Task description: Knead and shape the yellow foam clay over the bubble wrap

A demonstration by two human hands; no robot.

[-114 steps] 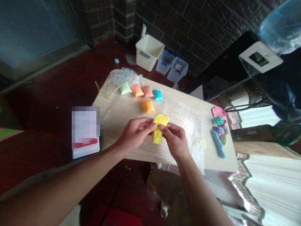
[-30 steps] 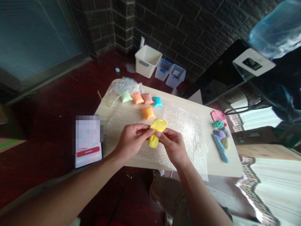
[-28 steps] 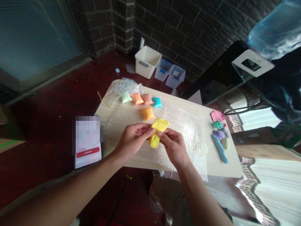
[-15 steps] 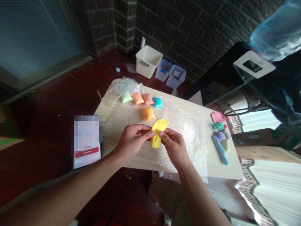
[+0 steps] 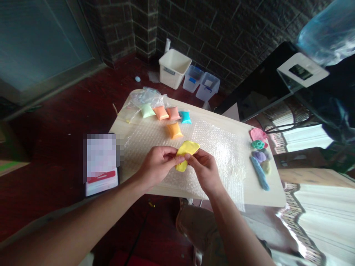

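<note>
A flattened lump of yellow modelling clay (image 5: 187, 148) is held between my two hands above the bubble wrap (image 5: 216, 147). My left hand (image 5: 156, 165) pinches it from the left, with the thumb on its face. From the right, my right hand (image 5: 204, 168) grips it the same way, thumb close to the other thumb. The fingers behind the clay are partly hidden. Just beyond it lies an orange clay packet (image 5: 174, 130). Farther back is a row of packets: pale green (image 5: 147, 110), light orange (image 5: 161, 112), salmon (image 5: 173, 113) and blue (image 5: 185, 117).
Shaped clay pieces in pink (image 5: 258, 134), green (image 5: 257, 144), purple (image 5: 259, 156) and blue (image 5: 260, 173) lie at the table's right end. Clear plastic bags (image 5: 148, 96) sit at the back left. A tablet (image 5: 101, 164) is left of the table; bins (image 5: 174, 68) stand beyond.
The yellow clay has been turned and pressed a little between my fingers, and my thumbs have come closer together. Both hands keep their hold. The view has shifted slightly.
</note>
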